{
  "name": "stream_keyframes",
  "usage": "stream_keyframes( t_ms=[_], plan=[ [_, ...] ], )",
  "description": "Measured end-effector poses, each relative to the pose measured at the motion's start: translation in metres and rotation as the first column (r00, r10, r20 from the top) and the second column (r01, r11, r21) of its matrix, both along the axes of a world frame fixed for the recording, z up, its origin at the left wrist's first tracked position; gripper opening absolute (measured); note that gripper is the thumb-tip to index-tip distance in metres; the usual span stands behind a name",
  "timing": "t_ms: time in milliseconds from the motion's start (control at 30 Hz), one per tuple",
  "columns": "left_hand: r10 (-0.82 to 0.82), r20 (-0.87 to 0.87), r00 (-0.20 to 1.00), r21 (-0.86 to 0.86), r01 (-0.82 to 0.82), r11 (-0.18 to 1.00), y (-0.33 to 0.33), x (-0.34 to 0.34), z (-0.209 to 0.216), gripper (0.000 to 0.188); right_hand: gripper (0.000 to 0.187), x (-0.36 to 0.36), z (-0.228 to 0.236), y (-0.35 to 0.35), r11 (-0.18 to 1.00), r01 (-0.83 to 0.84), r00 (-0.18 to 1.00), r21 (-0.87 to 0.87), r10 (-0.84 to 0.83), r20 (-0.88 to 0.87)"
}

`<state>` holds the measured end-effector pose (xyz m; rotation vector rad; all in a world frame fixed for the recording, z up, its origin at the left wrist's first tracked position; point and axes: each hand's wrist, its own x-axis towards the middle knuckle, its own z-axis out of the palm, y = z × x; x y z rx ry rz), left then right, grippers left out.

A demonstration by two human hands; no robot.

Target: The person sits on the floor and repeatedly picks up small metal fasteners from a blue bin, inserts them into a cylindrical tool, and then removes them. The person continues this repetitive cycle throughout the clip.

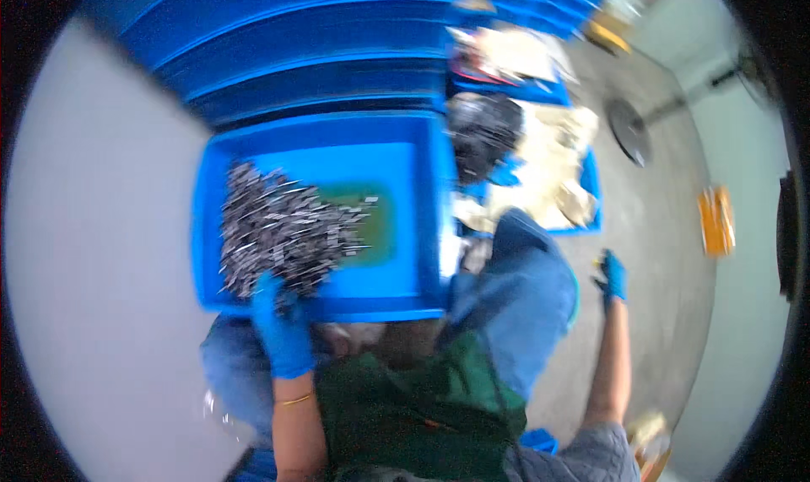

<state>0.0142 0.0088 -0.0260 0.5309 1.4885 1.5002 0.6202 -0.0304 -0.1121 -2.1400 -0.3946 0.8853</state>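
Note:
My left hand [283,326], in a blue glove, reaches over the near rim of a blue plastic tray [429,212] and touches a heap of short, thin dark metal rods [283,225]. Its fingertips blur into the near edge of the heap, so their grip is unclear. The rods fill the left and middle of the tray, beside a greenish-brown stain [384,233] on its bottom. Far out to the right, over the grey floor, is my right hand [613,280], also gloved in blue. Its fingers look apart, with a tiny yellow spot at the tips.
Large blue bins [312,26] are stacked behind the tray. To the right, a blue crate [593,191] holds pale wrapping and a black plastic bag [485,132]. A round black stand base [629,132] and an orange packet [716,220] are farther right. A pale wall [110,229] borders the left.

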Motion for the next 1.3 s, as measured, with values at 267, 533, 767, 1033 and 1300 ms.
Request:
stream_keyframes(
  t_ms=[267, 533, 767, 1033, 1300],
  plan=[
    [0.222, 0.406, 0.886, -0.002, -0.242, 0.970, -0.005, -0.005, 0.019, 0.020, 0.026, -0.324, 0.193, 0.201, 0.283, -0.884, 0.414, 0.372, 0.844, 0.341],
    [0.376, 0.517, 0.769, -0.096, -0.385, 0.918, 0.001, -0.029, 0.053, 0.017, 0.014, -0.620, 0.056, 0.236, -0.336, -0.868, -0.480, -0.366, 0.377, 0.792],
    [0.337, 0.543, 0.769, -0.047, -0.373, 0.927, 0.001, -0.033, 0.051, 0.016, 0.009, -0.660, 0.006, 0.242, -0.301, -0.797, -0.597, -0.524, 0.258, 0.760],
    [0.371, 0.538, 0.757, -0.096, -0.382, 0.919, 0.005, -0.034, 0.057, 0.031, 0.018, -0.574, 0.097, 0.171, -0.349, -0.867, -0.041, 0.355, 0.761, 0.647],
    [-0.104, 0.362, 0.926, 0.186, 0.037, 0.982, -0.001, -0.003, 0.049, 0.025, 0.018, -0.496, 0.140, 0.121, -0.239, -0.879, 0.038, 0.413, 0.828, 0.559]
  ],
)
